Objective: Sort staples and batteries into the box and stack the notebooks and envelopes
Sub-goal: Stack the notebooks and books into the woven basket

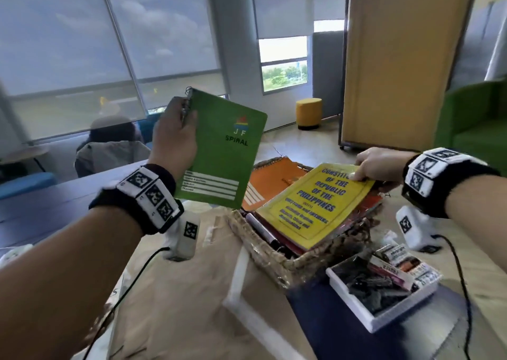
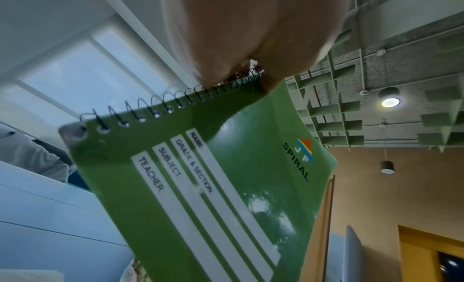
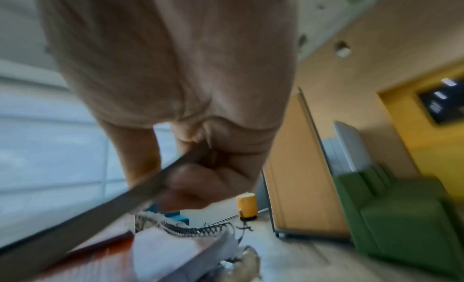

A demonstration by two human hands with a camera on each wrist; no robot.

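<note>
My left hand (image 1: 178,129) grips a green spiral notebook (image 1: 222,151) by its wire-bound edge and holds it upright in the air, left of the wicker basket (image 1: 263,252). The left wrist view shows the same green notebook (image 2: 206,177) from below. My right hand (image 1: 367,164) pinches the far corner of a yellow booklet (image 1: 310,206) that lies tilted over the basket; in the right wrist view the booklet's edge (image 3: 105,207) is blurred. An orange spiral notebook (image 1: 271,184) and a black marker (image 1: 260,229) lie in the basket beneath. A white box (image 1: 381,285) holds dark clips and small packs.
Brown paper (image 1: 170,291) covers the table in front of me. A dark blue sheet (image 1: 343,332) lies under the white box. Cables run from both wrist cameras. A yellow stool (image 1: 308,112), a wooden partition (image 1: 397,57) and a green armchair (image 1: 477,123) stand behind.
</note>
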